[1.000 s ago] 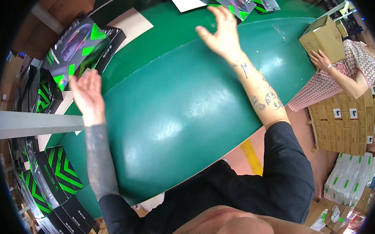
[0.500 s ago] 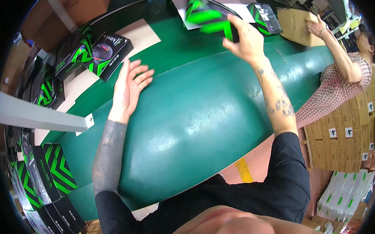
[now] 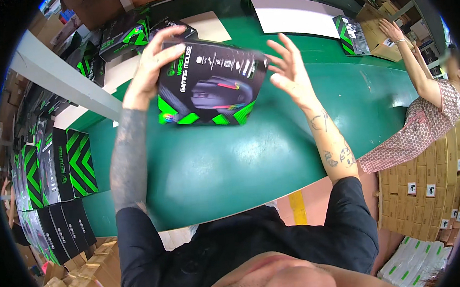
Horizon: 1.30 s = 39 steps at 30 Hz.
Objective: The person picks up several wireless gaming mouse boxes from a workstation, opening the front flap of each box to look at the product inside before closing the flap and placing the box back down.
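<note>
A black and green gaming mouse box (image 3: pixel 214 85) is held up over the green table, its broad face with a picture of a mouse turned toward me. My left hand (image 3: pixel 157 62) grips its upper left corner, with the thumb across the front and top edge. Beside the box's right edge, my right hand (image 3: pixel 291 71) is open with fingers spread; whether the fingertips touch the box, I cannot tell.
The green table (image 3: pixel 230 159) has a grey metal post (image 3: pixel 68 73) at left. Similar boxes (image 3: pixel 56 166) are stacked along the left side. A white sheet (image 3: pixel 294 17) lies at the back. On the right, a co-worker (image 3: pixel 428 101) handles a brown carton (image 3: pixel 382 37).
The mouse box has come from the far side to the middle, nearer me. My left hand has taken hold of it; my right hand has let go and opened.
</note>
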### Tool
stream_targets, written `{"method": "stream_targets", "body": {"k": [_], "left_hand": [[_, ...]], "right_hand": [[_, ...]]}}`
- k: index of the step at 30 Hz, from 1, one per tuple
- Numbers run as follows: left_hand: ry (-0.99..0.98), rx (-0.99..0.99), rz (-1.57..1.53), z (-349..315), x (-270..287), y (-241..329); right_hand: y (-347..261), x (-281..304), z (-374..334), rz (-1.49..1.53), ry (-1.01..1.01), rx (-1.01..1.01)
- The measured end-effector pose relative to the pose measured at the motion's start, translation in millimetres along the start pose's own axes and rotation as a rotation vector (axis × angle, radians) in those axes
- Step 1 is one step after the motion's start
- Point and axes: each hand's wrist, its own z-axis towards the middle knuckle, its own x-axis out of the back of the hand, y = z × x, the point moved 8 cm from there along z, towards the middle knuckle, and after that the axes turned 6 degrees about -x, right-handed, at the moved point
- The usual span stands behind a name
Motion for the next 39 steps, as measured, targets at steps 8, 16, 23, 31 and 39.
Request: {"method": "stream_targets", "body": {"k": [8,16,23,31,39], "left_hand": [[-0.122,-0.483,1.462,33,-72,80],[0.121,-0.725,1.032,-1,-35,34],[-0.741,-0.668,-0.609,2,10,57],[-0.195,-0.549,-0.481,-1,-7,50],[0.229,0.171,-0.105,-13,31,-72]], "right_hand": [[59,-47,-12,0.24,-0.061,-0.42],[72,-62,-27,0.443,-0.029,-0.394],[60,-60,-22,0.44,-0.094,-0.322],[69,-53,-22,0.466,-0.118,-0.319],[84,-59,-22,0.818,-0.041,-0.484]]}}
